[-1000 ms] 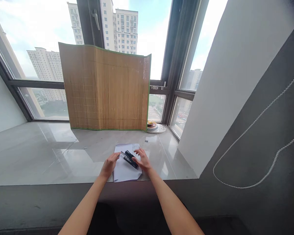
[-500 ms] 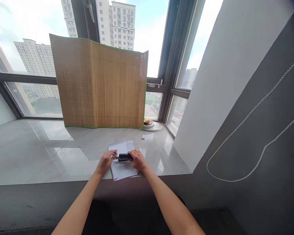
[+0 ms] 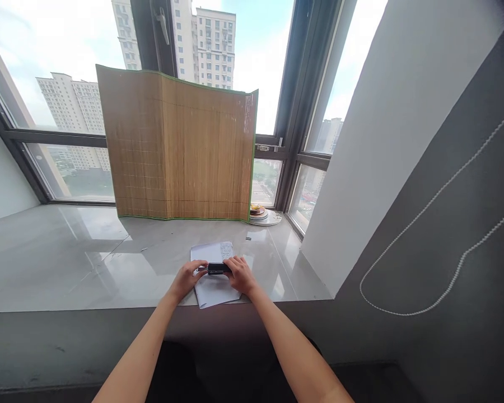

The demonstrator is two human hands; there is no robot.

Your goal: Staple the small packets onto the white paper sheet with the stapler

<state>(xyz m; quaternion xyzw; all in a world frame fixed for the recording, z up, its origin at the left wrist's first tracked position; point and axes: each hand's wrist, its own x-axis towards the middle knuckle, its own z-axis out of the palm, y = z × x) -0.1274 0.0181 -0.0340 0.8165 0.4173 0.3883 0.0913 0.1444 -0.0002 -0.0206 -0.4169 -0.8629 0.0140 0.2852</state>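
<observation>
A black stapler point(image 3: 217, 268) is held crosswise just above a small stack of white papers point(image 3: 213, 290) that lies on the grey stone window sill point(image 3: 88, 263). My right hand point(image 3: 239, 275) grips the stapler's right end. My left hand point(image 3: 187, 278) has its fingertips on the stapler's left end. The top sheet carries a patch of small print at its far right corner.
A bamboo mat point(image 3: 180, 151) with green edging stands upright against the window behind the papers. A stack of small plates point(image 3: 264, 215) sits in the sill's back right corner. A white wall and a dark wall with a bead chain point(image 3: 441, 196) close off the right side.
The stapler lay diagonally on the papers with both hands beside it; now both hands hold it turned crosswise and closed. The view has shifted slightly.
</observation>
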